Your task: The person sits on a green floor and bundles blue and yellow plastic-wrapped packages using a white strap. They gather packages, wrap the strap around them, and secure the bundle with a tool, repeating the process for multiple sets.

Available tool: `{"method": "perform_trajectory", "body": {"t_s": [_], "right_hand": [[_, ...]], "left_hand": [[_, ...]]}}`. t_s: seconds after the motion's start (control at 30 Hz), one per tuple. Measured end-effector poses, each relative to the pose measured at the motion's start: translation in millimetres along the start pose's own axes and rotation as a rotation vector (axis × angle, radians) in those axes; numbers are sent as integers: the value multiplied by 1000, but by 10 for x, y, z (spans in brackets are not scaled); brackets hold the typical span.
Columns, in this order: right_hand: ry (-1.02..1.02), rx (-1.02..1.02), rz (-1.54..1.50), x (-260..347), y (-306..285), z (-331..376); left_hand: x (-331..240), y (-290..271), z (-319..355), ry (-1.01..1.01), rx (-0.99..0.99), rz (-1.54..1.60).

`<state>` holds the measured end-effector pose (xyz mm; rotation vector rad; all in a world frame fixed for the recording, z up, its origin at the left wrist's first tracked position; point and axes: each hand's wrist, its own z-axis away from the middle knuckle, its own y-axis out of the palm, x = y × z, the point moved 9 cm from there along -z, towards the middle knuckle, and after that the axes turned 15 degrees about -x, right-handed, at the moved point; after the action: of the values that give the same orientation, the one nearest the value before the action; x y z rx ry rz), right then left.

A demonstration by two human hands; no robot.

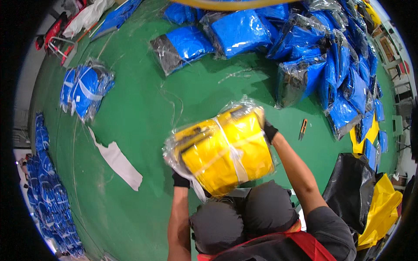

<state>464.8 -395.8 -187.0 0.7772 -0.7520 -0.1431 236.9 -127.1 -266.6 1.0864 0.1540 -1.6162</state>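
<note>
A yellow bundle (230, 150) in clear plastic wrap, with a white strip tied around it, is held above the floor in front of my knees. It looks like folded yellow and dark sheeting. My right hand (268, 129), in a dark glove, grips its upper right end. At the lower left corner my left hand (180, 179), also in a dark glove, holds the bundle from beside and below. The bundle hides most of the left fingers. A loose end of the white strip (198, 189) hangs near that hand.
Blue plastic-wrapped packages (244, 32) are heaped at the far right. A tied blue bundle (89, 89) and a white scrap (119, 163) lie to the left. Orange-handled thread snips (303, 128) rest on the green floor. Black sheeting (350, 187) and yellow sheeting (379, 211) lie beside my right arm.
</note>
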Motion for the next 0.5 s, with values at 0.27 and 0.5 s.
{"method": "perform_trajectory", "body": {"t_s": [0.27, 0.5], "right_hand": [[-554, -91, 43, 1347, 823, 1388], [-448, -269, 50, 216, -842, 870]], "left_hand": [[-512, -662, 1104, -99, -87, -532], [-351, 298, 227, -57, -1, -398]]}}
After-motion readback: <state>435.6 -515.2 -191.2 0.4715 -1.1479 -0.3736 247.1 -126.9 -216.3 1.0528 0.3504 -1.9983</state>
